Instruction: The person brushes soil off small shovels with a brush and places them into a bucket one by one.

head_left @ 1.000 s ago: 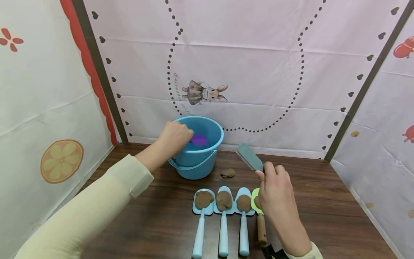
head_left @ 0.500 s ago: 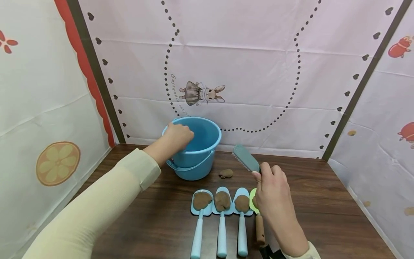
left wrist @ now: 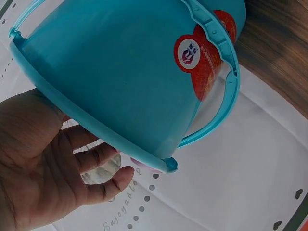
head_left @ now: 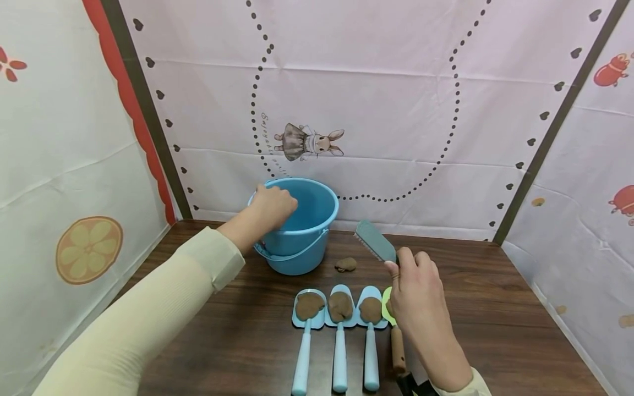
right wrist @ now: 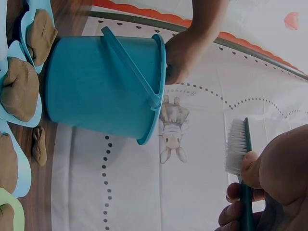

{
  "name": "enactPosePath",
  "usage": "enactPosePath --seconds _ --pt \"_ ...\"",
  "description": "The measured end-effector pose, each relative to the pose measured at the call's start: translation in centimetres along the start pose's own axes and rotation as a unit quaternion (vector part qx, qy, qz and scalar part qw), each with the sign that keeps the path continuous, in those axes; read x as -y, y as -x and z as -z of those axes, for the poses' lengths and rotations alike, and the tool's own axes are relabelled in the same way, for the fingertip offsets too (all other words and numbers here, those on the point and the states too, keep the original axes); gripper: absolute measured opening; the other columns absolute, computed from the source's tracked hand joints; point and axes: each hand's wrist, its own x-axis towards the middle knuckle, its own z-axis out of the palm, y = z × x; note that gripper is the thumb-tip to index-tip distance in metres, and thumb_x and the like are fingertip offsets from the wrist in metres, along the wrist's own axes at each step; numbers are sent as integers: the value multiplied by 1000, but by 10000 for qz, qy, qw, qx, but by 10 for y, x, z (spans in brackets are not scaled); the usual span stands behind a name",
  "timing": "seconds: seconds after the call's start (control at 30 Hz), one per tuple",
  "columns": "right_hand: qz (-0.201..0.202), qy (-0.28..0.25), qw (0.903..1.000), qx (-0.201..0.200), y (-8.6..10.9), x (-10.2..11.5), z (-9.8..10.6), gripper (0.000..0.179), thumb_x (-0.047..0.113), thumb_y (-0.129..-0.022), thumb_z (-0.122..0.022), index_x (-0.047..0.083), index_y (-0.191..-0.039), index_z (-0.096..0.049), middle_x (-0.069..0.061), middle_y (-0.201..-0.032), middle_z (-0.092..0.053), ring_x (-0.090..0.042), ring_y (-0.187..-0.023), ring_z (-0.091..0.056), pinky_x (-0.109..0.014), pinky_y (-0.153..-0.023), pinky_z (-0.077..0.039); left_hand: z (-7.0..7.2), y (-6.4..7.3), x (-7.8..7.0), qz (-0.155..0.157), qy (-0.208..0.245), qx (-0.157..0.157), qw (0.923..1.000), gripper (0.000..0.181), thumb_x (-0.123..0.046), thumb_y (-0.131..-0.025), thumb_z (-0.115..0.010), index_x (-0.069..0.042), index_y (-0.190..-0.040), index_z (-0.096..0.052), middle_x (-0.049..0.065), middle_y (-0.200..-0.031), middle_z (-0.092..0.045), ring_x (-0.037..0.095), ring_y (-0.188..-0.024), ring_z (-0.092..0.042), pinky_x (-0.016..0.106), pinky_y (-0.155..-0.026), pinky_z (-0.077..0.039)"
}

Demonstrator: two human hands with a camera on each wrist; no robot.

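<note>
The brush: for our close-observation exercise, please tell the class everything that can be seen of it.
The brush has a long, rounded grey-green back, apparently plastic, with a dense block of white bristles along one face. The right hand grips its slim dark teal handle, partly hiding it. It is held up over the table, tilted, its head pointing up and to the left in the head view, bristles facing left and downward. Nothing but the hand is seen touching it.

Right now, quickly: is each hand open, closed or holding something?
Left hand: cannot be told; the blue bucket partly hides its fingers.
Right hand: closed, holding the brush.
</note>
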Motion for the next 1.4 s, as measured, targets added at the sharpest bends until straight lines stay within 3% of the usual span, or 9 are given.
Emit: enactPosePath --seconds 0.3,0.4,0.5,0.6,0.77,1.0,1.17,1.3,1.4 --pt "23 -3 10000 -14 1 0 0 26 27 -104 -55 2 -106 -56 -10 -81 -42 -25 -71 -41 -34 -59 -36 5 3 -4 13 -73 -79 9999 21 -13 -98 -66 -10 -117 -73 14 -112 -72 37 -107 -64 72 -95 -43" --pt "12 7 10000 -20 1 0 0 26 28 -104 -54 2 -106 -56 -10 -81 -42 -25 -71 -41 -34 -59 -36 9 11 -5 109 92 -364 9992 19 -17 -100 -63 -10 -115 -74 13 -110 -72 37 -105 -64 71 -95 -43" --pt "0 27 10000 -19 1 0 0 26 28 -104 -54 2 -105 -56 -10 -81 -42 -25 -71 -40 -34 -59 -35 16 28 -8 241 498 -786 9954 26 -28 -103 -61 -11 -119 -71 13 -114 -70 36 -109 -62 66 -94 -45" --pt "-20 30 10000 -6 0 0 0 25 28 -104 -54 2 -105 -56 -10 -81 -42 -24 -71 -40 -34 -59 -36 19 54 -13 226 957 -1408 9851 35 -38 -102 -60 -11 -124 -66 12 -117 -67 34 -110 -61 58 -90 -50" --pt "-47 37 10000 29 0 2 0 25 27 -104 -55 2 -105 -56 -10 -81 -42 -24 -71 -41 -34 -59 -36 16 109 -27 131 1655 -2375 9571 43 -41 -99 -66 -8 -126 -65 11 -115 -67 31 -106 -62 50 -89 -53" --pt "-67 41 10000 53 1 3 1 27 29 -105 -53 2 -106 -56 -10 -82 -43 -25 -72 -42 -34 -60 -37 5 163 -42 515 2576 -2877 9210 44 -39 -95 -71 -8 -126 -66 10 -120 -68 31 -115 -61 52 -93 -53" --pt "-64 66 9999 50 1 2 3 27 29 -105 -52 1 -105 -55 -11 -82 -43 -25 -72 -42 -35 -61 -38 1 179 -44 661 2921 -2999 9057 45 -37 -93 -74 -11 -129 -65 7 -119 -68 28 -114 -60 51 -91 -54" --pt "-47 97 9999 38 1 1 4 28 29 -105 -52 1 -105 -54 -11 -83 -42 -26 -73 -42 -35 -61 -39 0 179 -44 674 2979 -2982 9043 46 -38 -93 -74 -11 -129 -65 7 -119 -68 27 -112 -61 50 -89 -55" --pt "-48 83 9999 70 1 2 3 28 30 -105 -52 1 -106 -55 -11 -84 -43 -26 -73 -42 -35 -61 -39 -3 177 -44 735 2966 -2866 9080 47 -39 -94 -73 -10 -129 -65 8 -119 -68 28 -110 -62 51 -88 -55"
